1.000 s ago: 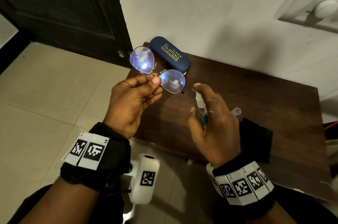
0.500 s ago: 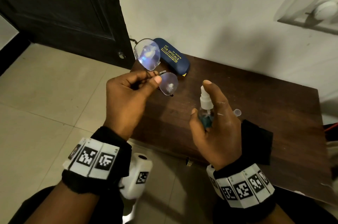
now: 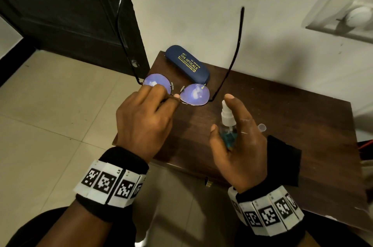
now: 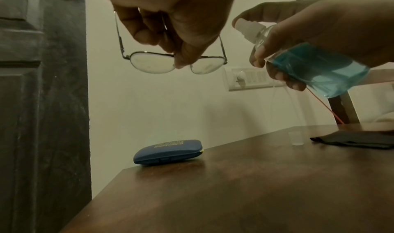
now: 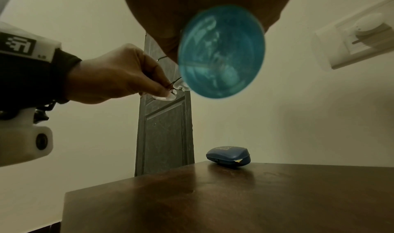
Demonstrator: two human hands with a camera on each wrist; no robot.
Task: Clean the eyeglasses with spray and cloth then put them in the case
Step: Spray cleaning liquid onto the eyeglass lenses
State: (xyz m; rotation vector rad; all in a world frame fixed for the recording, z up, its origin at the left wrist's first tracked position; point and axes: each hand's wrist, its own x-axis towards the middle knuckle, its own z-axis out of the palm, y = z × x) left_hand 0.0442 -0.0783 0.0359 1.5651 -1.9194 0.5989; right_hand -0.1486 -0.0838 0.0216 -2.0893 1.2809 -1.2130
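My left hand (image 3: pixel 150 114) pinches the thin-framed eyeglasses (image 3: pixel 194 94) at the bridge, above the table, temples open and pointing away from me. The glasses (image 4: pixel 149 64) hang below the fingers in the left wrist view. My right hand (image 3: pixel 238 137) grips a small spray bottle (image 3: pixel 227 123) of blue liquid, index finger raised over the white nozzle, which points at the lenses. The bottle (image 4: pixel 313 68) is to the right of the glasses; its blue base (image 5: pixel 220 51) fills the right wrist view. A closed blue case (image 3: pixel 187 67) lies at the table's far left corner. A black cloth (image 3: pixel 282 160) lies under my right wrist.
A small clear cap (image 3: pixel 262 126) stands on the dark wooden table (image 3: pixel 292 109) beside the cloth. A dark door (image 3: pixel 66 14) is left of the table, a white wall behind it with a switch plate (image 3: pixel 347 16). Tiled floor lies to the left.
My left hand has turned the glasses so the temples now point away and the lenses lie flatter. The right hand holds the bottle in about the same place, index finger lifted.
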